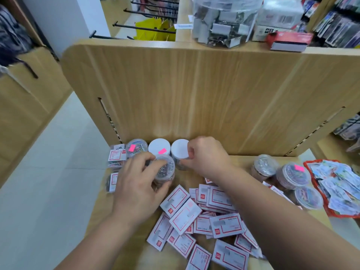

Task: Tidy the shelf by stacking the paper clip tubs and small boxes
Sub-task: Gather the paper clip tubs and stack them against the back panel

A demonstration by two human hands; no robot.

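My left hand [136,184] is wrapped around a clear paper clip tub [165,170] with a see-through lid, near the back left of the wooden shelf [187,180]. My right hand [206,155] pinches a white-topped tub [179,148] standing against the back panel. Next to it stand another white-topped tub [158,146] with a pink sticker and a clear tub of coloured clips [136,146]. Several small white boxes with red frames [204,221] lie scattered in a loose heap on the shelf in front of me. Two such boxes [116,155] stand at the left edge.
Three clear tubs [292,174] stand at the right, beside a red-rimmed tray of small packets [339,190]. The wooden back panel [194,94] rises behind the tubs. Above it sit a big jar of binder clips [224,22] and a red box [288,40]. The floor drops away left.
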